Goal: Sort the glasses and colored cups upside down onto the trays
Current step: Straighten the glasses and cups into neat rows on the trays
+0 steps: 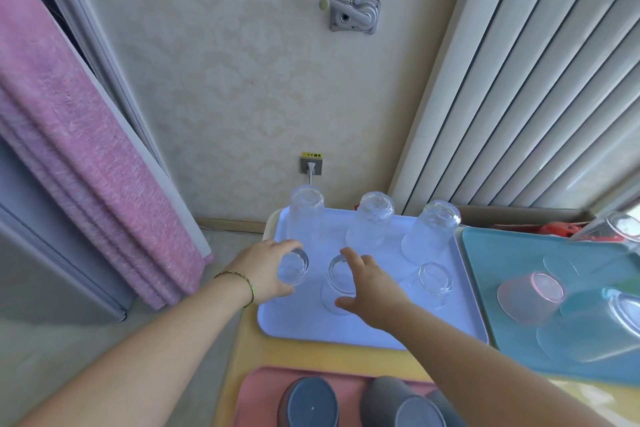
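Observation:
Six clear glasses stand upside down in two rows on the lavender tray (pixel 363 333). My left hand (pixel 266 269) is wrapped around the front-left glass (pixel 293 269), fingers over its far side and thumb on the near side. My right hand (pixel 372 288) hovers with fingers spread at the right side of the front-middle glass (pixel 335 282), not closed on it. The front-right glass (pixel 433 282) stands free. On the teal tray (pixel 491 288) to the right, a pink cup (pixel 530 298) and a bluish cup (pixel 588 326) stand upside down.
A pink tray (pixel 258 392) at the near edge holds upside-down grey cups (pixel 308 404). Another clear cup (pixel 614 227) sits at the teal tray's far right. The trays rest on a yellow table (pixel 311 357). A wall socket (pixel 311 166) and a pink curtain (pixel 86 149) lie behind and to the left.

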